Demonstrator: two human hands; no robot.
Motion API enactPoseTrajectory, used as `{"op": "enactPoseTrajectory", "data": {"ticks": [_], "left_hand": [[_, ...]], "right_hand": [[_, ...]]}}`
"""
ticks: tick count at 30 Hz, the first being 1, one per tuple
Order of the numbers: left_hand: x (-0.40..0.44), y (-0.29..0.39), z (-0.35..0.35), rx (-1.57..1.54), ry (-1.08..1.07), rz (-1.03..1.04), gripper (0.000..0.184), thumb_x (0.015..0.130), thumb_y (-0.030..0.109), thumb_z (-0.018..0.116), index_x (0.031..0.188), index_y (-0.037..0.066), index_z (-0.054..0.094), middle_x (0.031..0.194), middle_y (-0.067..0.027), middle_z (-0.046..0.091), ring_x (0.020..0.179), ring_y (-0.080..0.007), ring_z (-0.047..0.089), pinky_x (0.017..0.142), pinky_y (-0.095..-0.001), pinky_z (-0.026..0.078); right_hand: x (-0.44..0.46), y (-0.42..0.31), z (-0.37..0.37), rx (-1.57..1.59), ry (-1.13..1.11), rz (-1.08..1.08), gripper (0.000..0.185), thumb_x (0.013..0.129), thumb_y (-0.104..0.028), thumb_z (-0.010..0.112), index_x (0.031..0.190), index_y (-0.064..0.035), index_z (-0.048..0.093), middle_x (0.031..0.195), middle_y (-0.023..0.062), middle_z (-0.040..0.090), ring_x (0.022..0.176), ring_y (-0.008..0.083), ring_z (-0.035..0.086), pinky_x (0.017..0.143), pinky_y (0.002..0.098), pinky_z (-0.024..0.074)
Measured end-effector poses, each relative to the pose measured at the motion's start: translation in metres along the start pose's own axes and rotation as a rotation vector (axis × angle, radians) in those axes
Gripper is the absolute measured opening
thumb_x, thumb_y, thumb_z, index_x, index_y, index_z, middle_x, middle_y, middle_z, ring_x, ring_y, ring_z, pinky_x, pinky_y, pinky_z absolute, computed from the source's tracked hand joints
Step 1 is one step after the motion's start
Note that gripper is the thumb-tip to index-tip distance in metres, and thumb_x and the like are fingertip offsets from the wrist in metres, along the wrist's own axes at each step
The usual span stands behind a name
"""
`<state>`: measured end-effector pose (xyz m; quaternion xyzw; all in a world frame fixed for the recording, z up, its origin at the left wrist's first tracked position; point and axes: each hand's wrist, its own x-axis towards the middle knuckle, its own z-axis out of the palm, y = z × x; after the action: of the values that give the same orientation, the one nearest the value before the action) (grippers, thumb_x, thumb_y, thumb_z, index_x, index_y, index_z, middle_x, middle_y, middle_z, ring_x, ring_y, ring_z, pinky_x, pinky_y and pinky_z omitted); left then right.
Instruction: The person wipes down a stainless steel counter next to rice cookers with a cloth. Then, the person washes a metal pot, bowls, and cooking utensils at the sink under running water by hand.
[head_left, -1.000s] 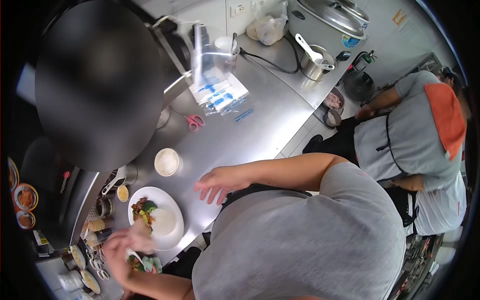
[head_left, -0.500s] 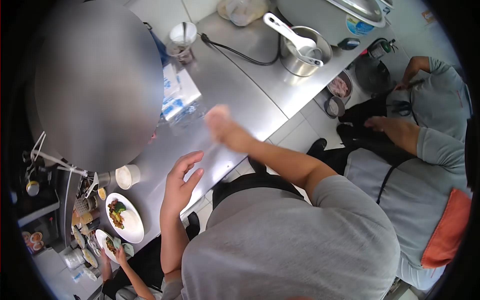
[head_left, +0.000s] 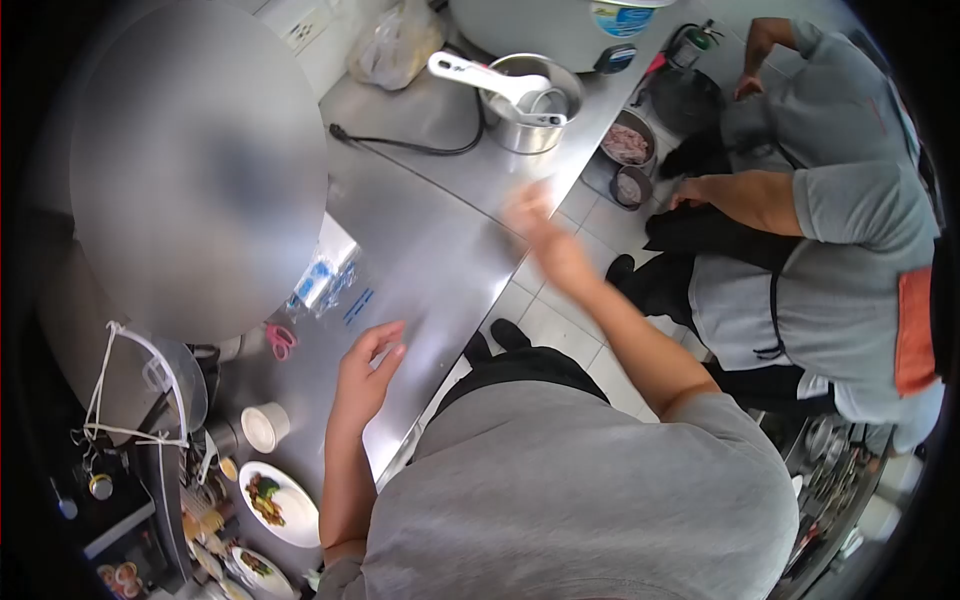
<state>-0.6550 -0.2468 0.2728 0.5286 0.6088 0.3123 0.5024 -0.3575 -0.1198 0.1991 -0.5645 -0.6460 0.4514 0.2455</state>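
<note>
My left hand (head_left: 365, 368) hovers over the steel counter (head_left: 420, 245) near its front edge. Its fingers are slightly bent, the thumb stands apart, and nothing is in it. Up and to the right, my right hand (head_left: 538, 220) is smeared by motion above the counter's edge, so its fingers cannot be made out. Beyond my left hand lie a clear plastic packet with blue print (head_left: 325, 280) and pink-handled scissors (head_left: 281, 341). The steel pot (head_left: 535, 130) beyond my right hand holds a white scoop (head_left: 490, 78) and other utensils.
A white cup (head_left: 265, 427) and an oval plate of food (head_left: 290, 510) stand on the left. A black cable (head_left: 430, 150), a bagged item (head_left: 395, 45) and a large grey cooker (head_left: 540, 35) are at the back. Two people stand on the right, near bowls of meat (head_left: 626, 143).
My right hand has swung right, from over the counter to its edge. My left hand has barely moved. The view has turned, and the hands at the lower plate are out of sight.
</note>
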Motion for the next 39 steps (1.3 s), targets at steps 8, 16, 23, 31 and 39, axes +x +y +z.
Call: {"op": "enactPoseTrajectory", "data": {"ticks": [8, 16, 23, 31, 39], "left_hand": [[0.044, 0.044, 0.042, 0.128, -0.158, 0.304, 0.030, 0.082, 0.009, 0.057, 0.111, 0.004, 0.054, 0.109, -0.0102, 0.055, 0.102, -0.0178, 0.052, 0.089, -0.0301, 0.039], [0.024, -0.007, 0.000, 0.139, -0.038, 0.087, 0.030, 0.081, 0.013, 0.059, 0.110, 0.005, 0.055, 0.107, -0.0107, 0.058, 0.098, -0.0209, 0.055, 0.085, -0.0309, 0.042], [0.048, -0.058, -0.037, 0.114, 0.072, 0.068, 0.030, 0.081, 0.013, 0.058, 0.110, 0.004, 0.055, 0.111, -0.0086, 0.055, 0.101, -0.0160, 0.052, 0.084, -0.0283, 0.041], [0.171, -0.143, -0.143, 0.927, 0.596, 0.164, 0.055, 0.076, 0.032, 0.062, 0.122, 0.007, 0.046, 0.127, -0.0229, 0.039, 0.119, -0.0371, 0.033, 0.099, -0.0439, 0.027], [0.125, -0.122, -0.059, 1.057, 0.484, 0.018, 0.065, 0.076, 0.052, 0.054, 0.131, 0.022, 0.037, 0.141, -0.0194, 0.017, 0.129, -0.0429, 0.014, 0.101, -0.0579, 0.012]], "right_hand": [[0.082, -0.004, 0.140, -0.483, 0.140, -0.787, 0.047, 0.077, -0.023, 0.053, 0.117, -0.0028, 0.043, 0.127, 0.0202, 0.035, 0.125, 0.0375, 0.024, 0.104, 0.0455, 0.0162], [0.037, 0.262, -0.138, -0.638, 0.576, 0.416, 0.028, 0.088, -0.022, 0.042, 0.103, -0.0031, 0.056, 0.092, 0.0180, 0.060, 0.082, 0.0318, 0.059, 0.070, 0.0394, 0.0468], [0.030, 0.083, -0.053, -0.191, 0.454, -0.047, 0.049, 0.093, -0.039, 0.031, 0.123, -0.0029, 0.042, 0.113, 0.0202, 0.053, 0.105, 0.0294, 0.052, 0.090, 0.0365, 0.0380], [0.065, -0.006, 0.088, -0.797, 0.409, -0.515, 0.058, 0.066, -0.035, 0.060, 0.107, 0.0027, 0.047, 0.119, 0.0189, 0.036, 0.115, 0.0344, 0.028, 0.097, 0.0479, 0.0221], [0.070, 0.007, 0.107, -0.766, 0.317, -0.335, 0.060, 0.078, -0.039, 0.055, 0.126, -0.0059, 0.041, 0.140, 0.0162, 0.023, 0.129, 0.0340, 0.020, 0.104, 0.0488, 0.0152]]}}
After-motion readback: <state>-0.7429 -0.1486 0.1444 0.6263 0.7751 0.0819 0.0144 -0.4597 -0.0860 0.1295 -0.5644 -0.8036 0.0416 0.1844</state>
